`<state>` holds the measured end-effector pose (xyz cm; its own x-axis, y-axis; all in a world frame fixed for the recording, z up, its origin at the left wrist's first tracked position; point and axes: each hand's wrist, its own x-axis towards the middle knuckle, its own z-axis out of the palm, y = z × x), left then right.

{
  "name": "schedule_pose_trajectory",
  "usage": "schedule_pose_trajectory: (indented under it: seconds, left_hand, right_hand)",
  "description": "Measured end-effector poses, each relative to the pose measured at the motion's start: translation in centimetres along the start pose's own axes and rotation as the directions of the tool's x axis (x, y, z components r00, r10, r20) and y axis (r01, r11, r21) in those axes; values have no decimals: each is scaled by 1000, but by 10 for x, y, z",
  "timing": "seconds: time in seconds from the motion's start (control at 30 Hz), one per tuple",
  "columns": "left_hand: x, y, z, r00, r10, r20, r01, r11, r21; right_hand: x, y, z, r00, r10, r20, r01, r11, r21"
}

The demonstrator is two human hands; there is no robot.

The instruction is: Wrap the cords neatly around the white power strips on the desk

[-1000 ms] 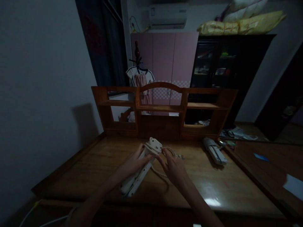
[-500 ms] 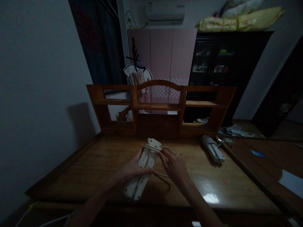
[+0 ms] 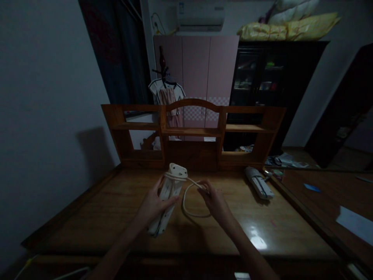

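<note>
My left hand [image 3: 159, 202] is wrapped round a white power strip [image 3: 176, 171], which is tilted above the wooden desk [image 3: 116, 210]. A pale cord [image 3: 186, 214] winds round the strip's upper end. From there it runs across to my right hand [image 3: 214, 198], whose fingers pinch it a short way to the right of the strip. A loose loop of the cord hangs between the two hands. Farther right on the desk lies a second power strip [image 3: 260, 186], with grey cord bundled at its far end.
A wooden shelf unit [image 3: 190, 132] stands along the desk's back edge. To the left is a wall [image 3: 52, 136]. On the lower wooden surface at the right lie a white paper [image 3: 355, 225] and a blue card [image 3: 311, 188].
The power strip has shifted left with my left hand. My right hand has drawn apart from it, pulling the cord out to the right.
</note>
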<state>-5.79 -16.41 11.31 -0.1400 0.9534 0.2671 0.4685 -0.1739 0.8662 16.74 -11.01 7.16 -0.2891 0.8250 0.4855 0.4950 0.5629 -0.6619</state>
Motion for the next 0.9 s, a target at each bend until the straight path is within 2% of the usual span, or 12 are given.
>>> schedule_pose_trajectory:
  seconds: [0.1, 0.2, 0.3, 0.43, 0.5, 0.6, 0.77, 0.9]
  left_hand:
    - [0, 8, -8, 999, -22, -36, 22, 1000, -5]
    - [-1, 16, -16, 998, -36, -51, 36, 999, -16]
    - [2, 20, -23, 994, -32, -107, 33, 999, 4]
    - [6, 19, -24, 980, 59, -191, -28, 987, 159]
    - [6, 17, -21, 977, 99, -186, -54, 971, 235]
    - [5, 14, -12, 980, 95, -172, -26, 930, 368]
    - [-2, 8, 11, 993, 80, -83, -7, 760, 650]
    - [-14, -4, 30, 999, 38, 2, -28, 702, 711]
  right_hand:
    - [-2, 3, -2, 996, 4, -89, -9, 998, -61]
    - [0, 0, -7, 994, -47, -97, 15, 952, -305]
    - [4, -9, -14, 996, -92, 18, 88, 856, -510]
    - [9, -29, -25, 963, -176, 206, 267, 730, -629]
    - [9, -41, -29, 936, -220, 276, 350, 680, -644]
    - [6, -57, -31, 900, -270, 342, 433, 635, -640]
    - [2, -67, -28, 913, -245, 326, 406, 632, -661]
    - [-3, -65, -30, 905, -245, 347, 422, 611, -670]
